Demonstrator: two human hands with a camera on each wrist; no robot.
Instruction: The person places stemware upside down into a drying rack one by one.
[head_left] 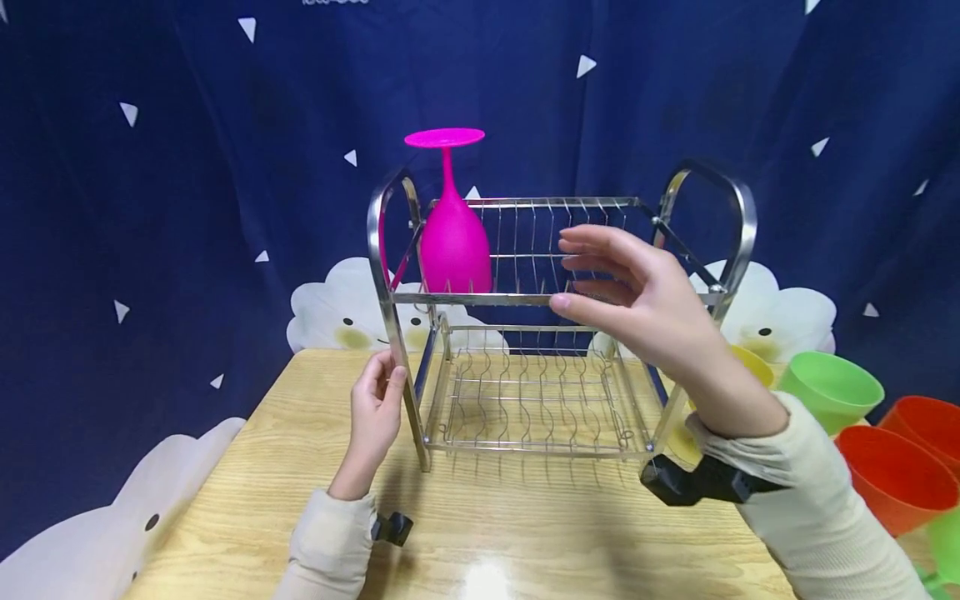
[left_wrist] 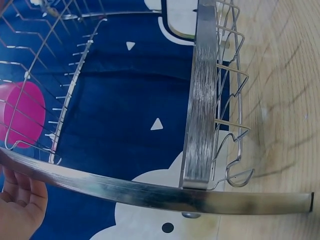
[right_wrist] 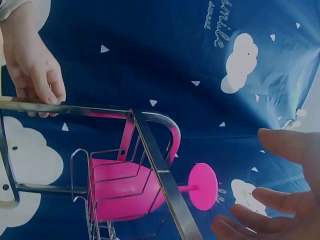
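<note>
A two-tier metal dish rack point(head_left: 517, 454) stands on the table. On its upper tier, at the left end, a pink wine glass point(head_left: 456, 250) rests upside down, its round foot on top. My left hand point(head_left: 377, 408) grips the rack's left front leg low down, thumb in front and fingers behind. Only a few fingertips of the left hand point(left_wrist: 22, 202) show in the left wrist view. To the right of the glass, my right hand point(head_left: 645, 308) hovers before the upper tier, holding nothing, fingers spread from the thumb. The right wrist view shows the glass point(right_wrist: 125, 187) lying behind the wires.
Several plastic cups are grouped at the right: a green cup point(head_left: 832, 387), a red cup point(head_left: 896, 479) and a yellow cup point(head_left: 753, 367) partly hidden by the forearm. Behind the wooden table point(head_left: 247, 500) hangs a dark blue curtain point(head_left: 300, 125) with clouds and white triangles.
</note>
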